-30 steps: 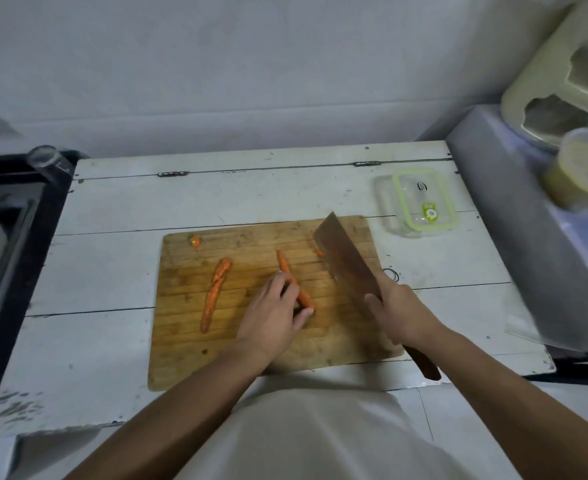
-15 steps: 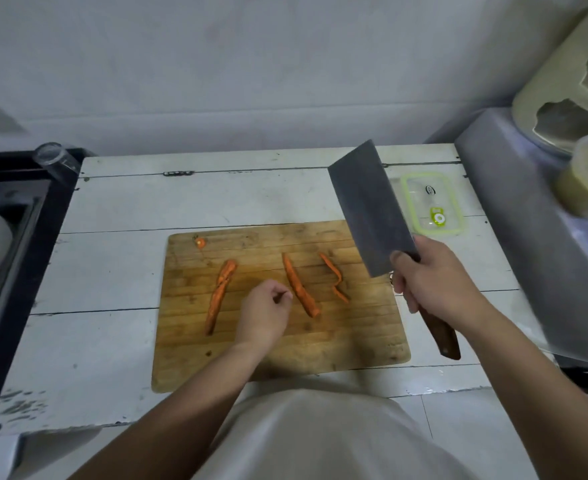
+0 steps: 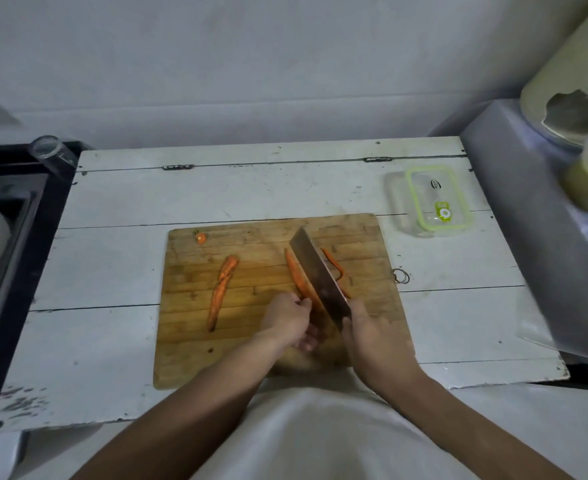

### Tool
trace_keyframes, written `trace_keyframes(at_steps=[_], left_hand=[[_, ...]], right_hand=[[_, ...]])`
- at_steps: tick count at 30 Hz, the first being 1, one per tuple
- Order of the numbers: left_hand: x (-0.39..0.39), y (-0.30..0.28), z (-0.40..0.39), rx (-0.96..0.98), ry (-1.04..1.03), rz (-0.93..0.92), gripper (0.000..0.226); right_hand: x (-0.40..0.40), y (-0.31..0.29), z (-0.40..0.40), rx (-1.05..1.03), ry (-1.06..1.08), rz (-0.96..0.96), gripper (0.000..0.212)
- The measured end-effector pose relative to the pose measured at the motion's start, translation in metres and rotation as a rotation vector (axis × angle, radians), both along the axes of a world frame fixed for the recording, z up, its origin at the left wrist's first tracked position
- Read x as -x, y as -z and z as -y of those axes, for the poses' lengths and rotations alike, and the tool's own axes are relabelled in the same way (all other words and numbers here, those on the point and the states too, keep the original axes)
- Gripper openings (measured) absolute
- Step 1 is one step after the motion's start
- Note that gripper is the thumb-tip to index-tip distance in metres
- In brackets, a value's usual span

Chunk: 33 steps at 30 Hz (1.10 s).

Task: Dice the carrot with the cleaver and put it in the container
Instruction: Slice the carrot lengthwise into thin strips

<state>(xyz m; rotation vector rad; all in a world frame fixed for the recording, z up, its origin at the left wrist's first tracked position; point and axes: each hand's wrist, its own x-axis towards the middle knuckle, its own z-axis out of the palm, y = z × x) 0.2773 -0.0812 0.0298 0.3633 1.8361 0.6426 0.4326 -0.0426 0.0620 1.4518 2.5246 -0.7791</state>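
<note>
On the wooden cutting board (image 3: pixel 251 355) lie several carrot pieces. My right hand (image 3: pixel 368 332) grips the cleaver (image 3: pixel 318 275), whose blade stands lengthwise along the middle carrot strip (image 3: pixel 296 277). My left hand (image 3: pixel 287 318) holds the near end of that strip with curled fingers. A thin curled strip (image 3: pixel 334 265) lies just right of the blade. A long half (image 3: pixel 221 289) lies on the board's left, and a small carrot end (image 3: pixel 200 238) sits at the far left corner. The clear container (image 3: pixel 427 202) with a green-rimmed lid stands right of the board.
The white plank table (image 3: pixel 112 258) carries the board. A black sink (image 3: pixel 5 271) with white dishes is at the left, a glass (image 3: pixel 51 150) on its corner. A grey appliance (image 3: pixel 542 237) with cream containers on top stands at the right.
The cleaver was raised above the board half a second ago and has come down onto the middle carrot strip. My left hand has moved right to the strip's near end.
</note>
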Motion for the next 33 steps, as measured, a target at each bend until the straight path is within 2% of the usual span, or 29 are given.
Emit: trace_keyframes(at_steps=[4, 9, 14, 19, 24, 26, 29, 31, 33], left_hand=[[-0.001, 0.005, -0.001, -0.015, -0.018, -0.013, 0.025], [-0.001, 0.004, 0.0, -0.024, 0.036, -0.036, 0.026], [-0.002, 0.004, -0.006, -0.001, 0.106, -0.13, 0.024], [-0.003, 0.005, -0.006, -0.009, 0.087, -0.118, 0.02], [-0.003, 0.004, -0.007, -0.007, 0.092, -0.108, 0.021], [-0.003, 0.004, -0.008, -0.003, 0.099, -0.104, 0.02], [-0.002, 0.003, -0.008, 0.002, 0.096, -0.087, 0.022], [-0.001, 0.002, -0.008, 0.0, 0.095, -0.079, 0.022], [-0.001, 0.001, -0.008, -0.015, 0.094, -0.069, 0.022]], right_hand=[[0.005, 0.007, 0.006, -0.047, -0.043, -0.017, 0.017], [0.005, 0.015, 0.01, -0.126, -0.119, 0.045, 0.022], [-0.002, 0.012, 0.014, -0.091, -0.121, 0.026, 0.017], [-0.002, 0.008, 0.015, -0.073, -0.139, 0.033, 0.016], [0.002, 0.009, 0.015, -0.173, -0.174, 0.031, 0.02], [0.006, 0.006, 0.016, -0.128, -0.144, 0.048, 0.016], [0.008, 0.006, 0.017, -0.104, -0.071, 0.034, 0.033], [0.009, 0.005, 0.02, -0.121, -0.112, 0.058, 0.049], [0.011, 0.004, 0.021, -0.103, -0.143, 0.091, 0.056]])
